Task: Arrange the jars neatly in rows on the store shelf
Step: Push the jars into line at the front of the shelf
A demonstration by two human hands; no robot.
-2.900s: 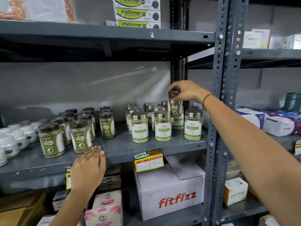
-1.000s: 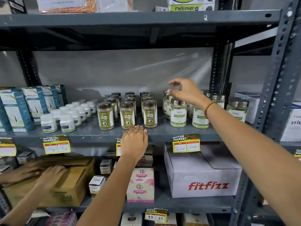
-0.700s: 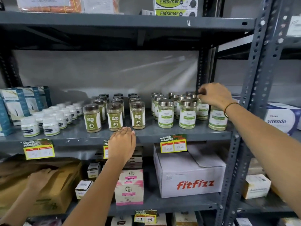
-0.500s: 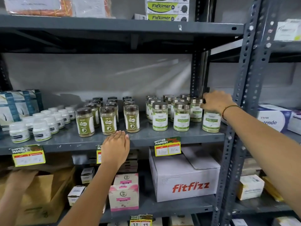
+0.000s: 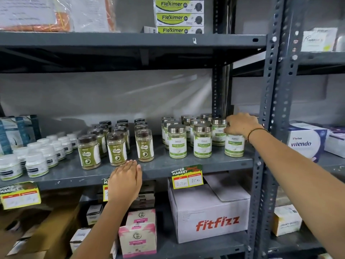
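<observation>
On the grey middle shelf [image 5: 205,163] stand rows of silver-lidded jars with green labels [image 5: 202,141] and, to their left, rows of brown-lidded jars of green powder [image 5: 116,150]. My right hand [image 5: 240,126] covers the top of the rightmost front silver-lidded jar [image 5: 234,147] at the shelf's right end, fingers curled over its lid. My left hand [image 5: 126,179] rests flat on the shelf's front edge, below the brown-lidded jars, holding nothing.
Small white tubs [image 5: 37,157] fill the shelf's left part. A grey upright post [image 5: 270,128] stands just right of my right hand. Below are a white fitfizz carton [image 5: 211,212], pink boxes [image 5: 138,232] and a cardboard box [image 5: 46,230]. Price tags [image 5: 186,176] hang on the edge.
My right hand has left the back jars and dropped onto the rightmost front silver-lidded jar. The view has shifted right. My left hand stays on the shelf edge.
</observation>
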